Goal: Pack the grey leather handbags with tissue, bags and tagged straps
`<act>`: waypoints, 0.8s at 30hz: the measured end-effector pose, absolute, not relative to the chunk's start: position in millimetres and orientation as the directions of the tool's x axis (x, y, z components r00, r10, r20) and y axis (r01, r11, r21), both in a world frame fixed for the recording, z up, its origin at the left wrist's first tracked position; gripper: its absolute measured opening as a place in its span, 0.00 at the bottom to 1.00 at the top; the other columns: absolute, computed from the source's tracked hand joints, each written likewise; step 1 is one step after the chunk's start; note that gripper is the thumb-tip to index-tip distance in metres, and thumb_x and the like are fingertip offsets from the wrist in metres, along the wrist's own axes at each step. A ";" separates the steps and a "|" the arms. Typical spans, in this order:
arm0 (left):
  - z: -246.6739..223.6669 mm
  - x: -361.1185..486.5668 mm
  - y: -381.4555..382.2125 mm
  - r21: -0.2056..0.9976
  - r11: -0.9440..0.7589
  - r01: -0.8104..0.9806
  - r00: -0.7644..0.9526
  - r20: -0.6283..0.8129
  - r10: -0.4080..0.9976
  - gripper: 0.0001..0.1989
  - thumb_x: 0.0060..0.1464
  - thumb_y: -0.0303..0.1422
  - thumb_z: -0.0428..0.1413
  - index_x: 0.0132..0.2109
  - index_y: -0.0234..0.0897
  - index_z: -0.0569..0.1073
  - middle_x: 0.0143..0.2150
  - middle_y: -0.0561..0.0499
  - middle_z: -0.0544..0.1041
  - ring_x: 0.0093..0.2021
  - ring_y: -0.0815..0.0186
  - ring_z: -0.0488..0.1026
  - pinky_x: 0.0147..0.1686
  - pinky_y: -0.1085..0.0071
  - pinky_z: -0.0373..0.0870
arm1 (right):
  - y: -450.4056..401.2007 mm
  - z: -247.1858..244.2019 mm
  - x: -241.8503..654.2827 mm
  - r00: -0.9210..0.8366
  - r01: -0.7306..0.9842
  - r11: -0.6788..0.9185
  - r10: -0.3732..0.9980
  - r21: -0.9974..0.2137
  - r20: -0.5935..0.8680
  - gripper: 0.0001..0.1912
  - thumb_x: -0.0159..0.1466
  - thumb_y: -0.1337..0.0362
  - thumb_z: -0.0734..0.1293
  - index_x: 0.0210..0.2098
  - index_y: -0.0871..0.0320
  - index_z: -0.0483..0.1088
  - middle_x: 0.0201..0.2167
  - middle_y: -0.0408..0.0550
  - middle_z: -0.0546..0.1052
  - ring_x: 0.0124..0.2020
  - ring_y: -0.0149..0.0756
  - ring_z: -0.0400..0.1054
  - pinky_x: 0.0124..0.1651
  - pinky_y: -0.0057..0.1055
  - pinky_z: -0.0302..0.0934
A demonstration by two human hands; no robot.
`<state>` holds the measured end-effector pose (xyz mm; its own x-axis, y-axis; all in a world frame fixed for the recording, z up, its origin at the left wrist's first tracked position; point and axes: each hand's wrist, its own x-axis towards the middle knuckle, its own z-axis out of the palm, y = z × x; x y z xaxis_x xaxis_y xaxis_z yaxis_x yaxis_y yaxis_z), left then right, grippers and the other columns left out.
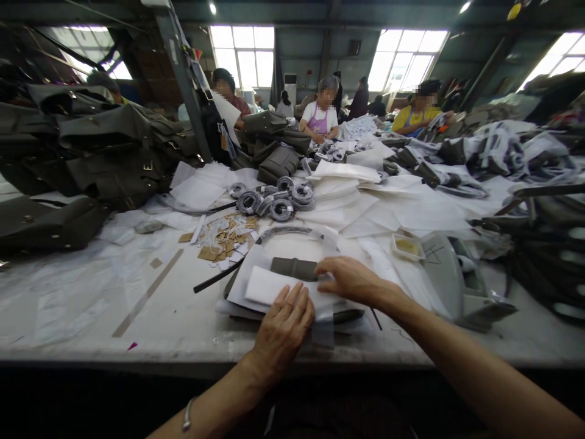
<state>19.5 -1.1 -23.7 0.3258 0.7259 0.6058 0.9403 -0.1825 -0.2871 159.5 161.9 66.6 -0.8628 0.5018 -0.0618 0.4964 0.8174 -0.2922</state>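
A dark olive bag lies flat near the table's front edge, with white foam sheets [269, 286] and thin translucent wrapping over it. My left hand [286, 317] rests on the foam, palm down, its fingers stretched out. At the right end of a bare olive strip [292, 267] of the bag is my right hand [345, 277], its fingers bent and apart over the wrapping; nothing shows in its grasp. Behind the foam, a wrapped handle [292, 231] arches toward the back of the table.
Brown tags [223, 238] and coiled straps [281, 201] lie behind the bag. At right stand a tape dispenser [452, 274] and a small plastic tray [407, 247]. Olive bags [114, 146] are piled at left, white sheets [397, 207] at back right. Several people work across the table.
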 end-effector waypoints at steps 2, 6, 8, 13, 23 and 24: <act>-25.1 20.4 0.7 -0.318 -0.185 0.930 0.347 0.590 0.729 0.17 0.65 0.25 0.41 0.52 0.29 0.72 0.55 0.40 0.75 0.59 0.60 0.70 0.61 0.62 0.64 | 158.0 57.3 160.9 -0.870 0.490 0.809 0.476 -0.324 -0.128 0.08 0.61 0.61 0.68 0.37 0.54 0.78 0.37 0.47 0.81 0.40 0.39 0.74 0.44 0.30 0.62; -23.6 19.4 1.6 -0.354 -0.182 0.917 0.366 0.571 0.735 0.18 0.64 0.23 0.41 0.55 0.28 0.70 0.53 0.38 0.76 0.54 0.60 0.74 0.57 0.64 0.67 | 163.7 47.4 160.6 -0.883 0.459 0.793 0.456 -0.401 -0.109 0.08 0.59 0.60 0.68 0.36 0.53 0.79 0.35 0.46 0.82 0.39 0.39 0.74 0.43 0.29 0.62; -21.5 18.5 1.1 -0.375 -0.189 0.908 0.386 0.567 0.728 0.22 0.65 0.25 0.42 0.63 0.35 0.63 0.54 0.40 0.76 0.54 0.59 0.74 0.55 0.62 0.69 | 169.4 46.9 159.1 -0.893 0.436 0.785 0.437 -0.440 -0.106 0.09 0.58 0.61 0.68 0.35 0.52 0.80 0.34 0.45 0.82 0.37 0.39 0.74 0.42 0.29 0.62; -17.2 15.0 1.4 -0.381 -0.232 0.895 0.419 0.536 0.733 0.27 0.65 0.27 0.46 0.68 0.44 0.56 0.53 0.43 0.76 0.53 0.59 0.75 0.53 0.61 0.70 | 181.5 52.0 162.0 -0.891 0.385 0.714 0.452 -0.584 -0.036 0.12 0.57 0.66 0.65 0.37 0.53 0.80 0.35 0.44 0.82 0.37 0.38 0.74 0.43 0.31 0.64; 12.4 -22.4 -10.5 -0.107 -0.317 0.943 0.301 0.685 0.664 0.25 0.63 0.21 0.42 0.63 0.40 0.66 0.55 0.48 0.76 0.56 0.62 0.72 0.54 0.65 0.71 | 210.4 23.1 227.7 -0.280 0.373 0.302 0.938 -0.877 0.204 0.19 0.54 0.48 0.71 0.27 0.59 0.74 0.24 0.46 0.76 0.28 0.38 0.68 0.36 0.35 0.63; 14.0 -26.4 -11.6 -0.097 -0.324 0.941 0.296 0.698 0.652 0.26 0.62 0.20 0.42 0.63 0.40 0.66 0.55 0.47 0.76 0.57 0.63 0.72 0.55 0.65 0.71 | 206.8 15.5 222.5 -0.338 0.353 0.300 0.924 -0.886 0.178 0.18 0.54 0.48 0.71 0.27 0.59 0.74 0.24 0.46 0.76 0.29 0.38 0.69 0.36 0.35 0.64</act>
<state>-26.4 -11.6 14.0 0.2961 0.6517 0.6983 0.9412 -0.3236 -0.0971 222.5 206.8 15.5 -0.3384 0.9241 0.1776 0.3534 0.2997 -0.8862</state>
